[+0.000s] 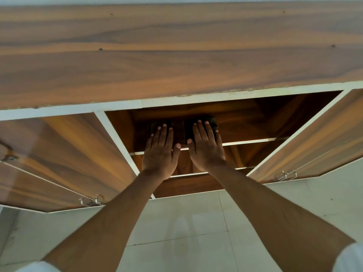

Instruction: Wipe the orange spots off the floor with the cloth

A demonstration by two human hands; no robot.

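I look down into a low wooden cabinet (176, 55) with both its doors swung open. My left hand (159, 152) and my right hand (206, 148) reach side by side onto the upper shelf (249, 141), palms down and fingers spread. A dark, cloth-like bundle (213, 122) lies on that shelf under my right fingertips. A dark patch also shows under my left fingers. Neither hand is closed around anything. I see no orange spots on the pale tiled floor (186, 222).
The left door (59, 158) and the right door (314, 138) stick out toward me, each with a metal handle at its edge. A lower shelf (196, 185) sits beneath my wrists. White sleeves show at the bottom corners.
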